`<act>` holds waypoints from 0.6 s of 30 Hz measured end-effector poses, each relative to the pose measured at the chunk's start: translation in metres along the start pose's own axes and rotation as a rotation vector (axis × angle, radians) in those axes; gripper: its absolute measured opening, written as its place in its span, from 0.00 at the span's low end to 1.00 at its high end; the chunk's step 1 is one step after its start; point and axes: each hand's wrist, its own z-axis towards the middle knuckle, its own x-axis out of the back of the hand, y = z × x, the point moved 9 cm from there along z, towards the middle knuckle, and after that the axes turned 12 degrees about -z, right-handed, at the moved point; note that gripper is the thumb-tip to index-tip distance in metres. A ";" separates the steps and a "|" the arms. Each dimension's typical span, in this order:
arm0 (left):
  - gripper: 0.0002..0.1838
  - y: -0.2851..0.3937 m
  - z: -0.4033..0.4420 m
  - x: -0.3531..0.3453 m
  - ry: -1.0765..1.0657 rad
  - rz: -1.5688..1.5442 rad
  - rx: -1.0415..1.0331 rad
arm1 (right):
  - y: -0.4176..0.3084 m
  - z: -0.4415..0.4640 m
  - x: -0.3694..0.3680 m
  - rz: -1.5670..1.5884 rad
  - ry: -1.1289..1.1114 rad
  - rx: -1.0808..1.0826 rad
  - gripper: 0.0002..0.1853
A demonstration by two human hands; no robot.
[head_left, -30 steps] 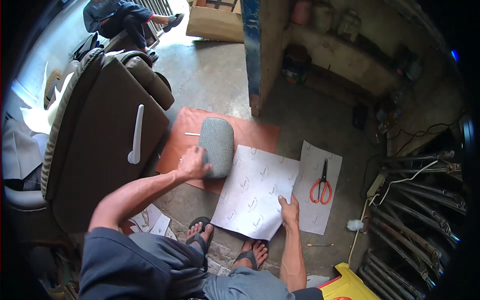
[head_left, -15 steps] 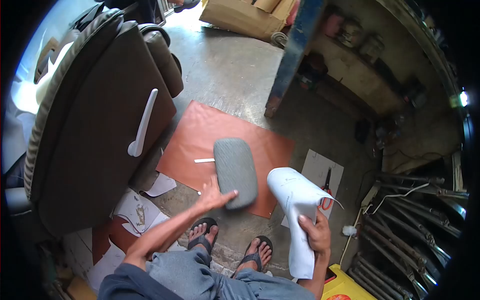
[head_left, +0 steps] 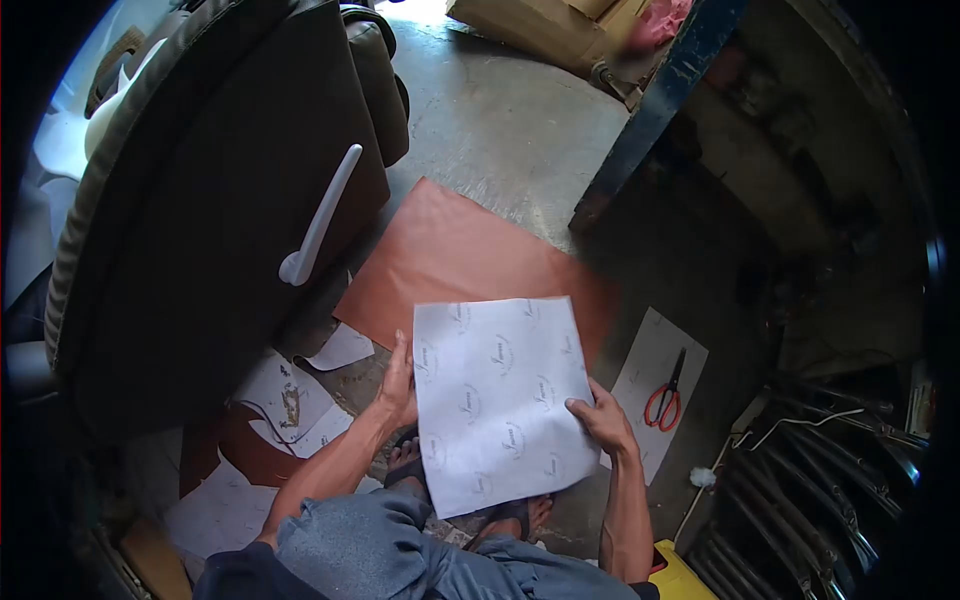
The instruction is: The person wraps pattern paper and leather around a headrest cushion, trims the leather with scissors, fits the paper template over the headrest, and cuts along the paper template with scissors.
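A white sheet with repeated printed lettering (head_left: 500, 400) is spread out flat in front of my knees, between both hands. My right hand (head_left: 604, 418) grips its right edge, thumb on top and fingers underneath. At the left edge is my left hand (head_left: 398, 388), closed against the sheet with some fingers hidden behind it. Beneath and beyond lies a reddish-brown sheet (head_left: 440, 240) on the floor. The grey padded block is out of sight now. Orange-handled scissors (head_left: 664, 402) rest on a pale sheet (head_left: 640, 350) to the right of my right hand.
A large dark upholstered seat (head_left: 230, 220) with a white lever (head_left: 325, 215) stands at left. White and brown offcuts (head_left: 290, 400) lie below it. Dark metal tubes (head_left: 800, 480) are stacked at right, a blue post (head_left: 655, 115) rises behind, and a cardboard box (head_left: 530, 30) sits at the back.
The white sheet, earlier rolled over in my right hand, is now opened out flat over the brown sheet. My left hand has left the grey block and moved up to the white sheet's edge.
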 end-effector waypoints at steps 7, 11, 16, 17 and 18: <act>0.19 0.012 0.009 0.045 0.342 0.528 -0.124 | 0.021 0.011 0.004 0.056 0.020 -0.029 0.30; 0.18 0.017 0.019 0.046 0.357 0.687 -0.162 | 0.031 0.013 0.014 0.040 0.033 -0.084 0.28; 0.18 0.029 0.013 0.037 0.552 1.132 -0.059 | 0.032 0.011 0.020 -0.111 0.124 -0.103 0.27; 0.18 0.028 0.012 0.035 0.554 1.131 -0.060 | 0.035 0.010 0.029 -0.256 0.281 -0.069 0.27; 0.21 0.033 0.009 0.027 0.561 1.246 -0.155 | 0.032 0.006 0.037 -0.401 0.438 -0.031 0.27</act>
